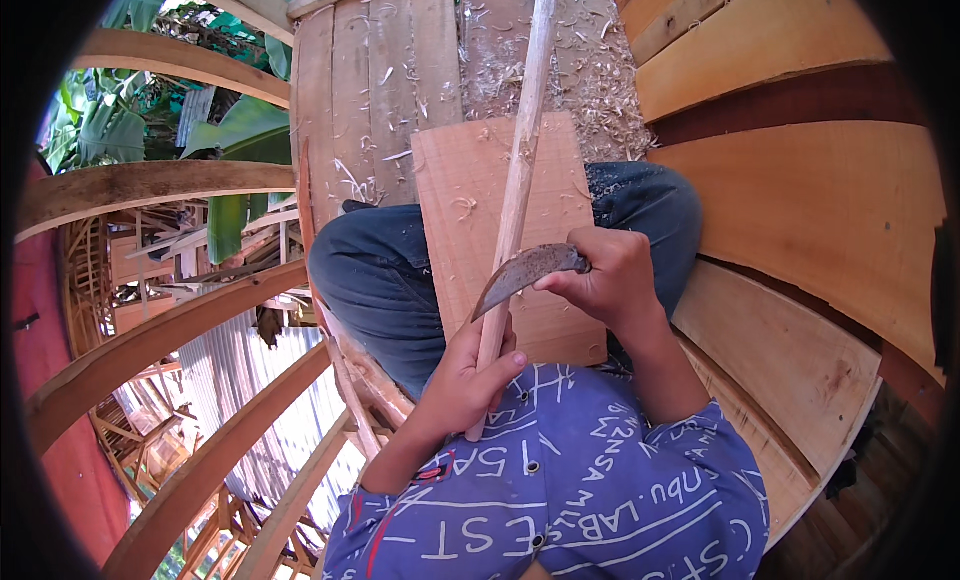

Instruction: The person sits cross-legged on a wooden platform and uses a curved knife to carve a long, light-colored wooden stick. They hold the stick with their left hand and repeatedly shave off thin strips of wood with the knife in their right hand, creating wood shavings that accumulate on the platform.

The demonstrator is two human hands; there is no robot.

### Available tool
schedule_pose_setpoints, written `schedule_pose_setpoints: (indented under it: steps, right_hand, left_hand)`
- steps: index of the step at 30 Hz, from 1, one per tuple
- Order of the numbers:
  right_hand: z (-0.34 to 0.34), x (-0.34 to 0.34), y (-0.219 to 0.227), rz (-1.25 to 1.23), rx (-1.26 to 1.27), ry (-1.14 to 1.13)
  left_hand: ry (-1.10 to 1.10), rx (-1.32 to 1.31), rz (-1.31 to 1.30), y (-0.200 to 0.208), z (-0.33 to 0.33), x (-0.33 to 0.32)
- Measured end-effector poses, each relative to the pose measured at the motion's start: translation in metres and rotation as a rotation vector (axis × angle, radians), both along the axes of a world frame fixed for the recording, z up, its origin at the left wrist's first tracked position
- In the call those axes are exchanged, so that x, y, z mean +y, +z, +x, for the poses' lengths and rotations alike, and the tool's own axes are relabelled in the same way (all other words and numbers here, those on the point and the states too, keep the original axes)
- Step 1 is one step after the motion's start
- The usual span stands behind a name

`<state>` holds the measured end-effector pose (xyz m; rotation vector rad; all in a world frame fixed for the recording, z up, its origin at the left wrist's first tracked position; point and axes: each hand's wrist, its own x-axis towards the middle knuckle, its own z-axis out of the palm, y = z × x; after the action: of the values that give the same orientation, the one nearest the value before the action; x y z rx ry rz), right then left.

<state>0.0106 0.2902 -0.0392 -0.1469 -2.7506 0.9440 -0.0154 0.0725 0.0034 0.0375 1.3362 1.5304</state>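
Note:
A long pale wooden stick [521, 165] slants from the top of the view down to my belly, its near end against my shirt. My left hand [470, 380] is wrapped round its lower part. In my right hand [612, 270] is a curved sickle-like knife [530, 273] with a dark, rusty blade, the fist closed round its handle end. The blade crosses over the stick just above my left hand, its tip pointing down to the left. Beneath the stick, a flat rectangular wooden board [560, 205] rests across my lap between my crossed legs.
Thin wood shavings [600, 70] litter the plank floor [350, 100] ahead. A plank wall [790, 185] rises close on my right. Curved wooden slats [190, 345] form an open railing on the left, with green leaves [235, 135] and corrugated metal sheets [270, 410] beyond.

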Motion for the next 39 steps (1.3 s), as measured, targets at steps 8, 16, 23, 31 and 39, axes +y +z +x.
schedule_pose_setpoints:
  steps: [8, 16, 23, 31, 39]
  right_hand:
    - [-0.011, 0.014, -0.001, 0.057, 0.047, -0.128]
    - [-0.005, 0.061, 0.005, -0.275, 0.015, -0.43]
    - [0.013, -0.022, 0.005, -0.081, -0.003, 0.047]
    - [-0.012, -0.001, 0.001, 0.066, 0.06, -0.056]
    - [-0.024, 0.016, -0.003, 0.053, 0.016, -0.201]
  left_hand:
    - [-0.009, -0.03, 0.034, 0.003, 0.005, 0.004]
    - [0.07, -0.37, 0.293, -0.006, 0.019, -0.009]
    - [0.115, -0.44, 0.324, -0.002, 0.008, 0.0]
    - [0.084, -0.365, 0.283, -0.005, 0.011, -0.004]
    - [0.029, -0.301, 0.209, -0.009, 0.014, -0.006]
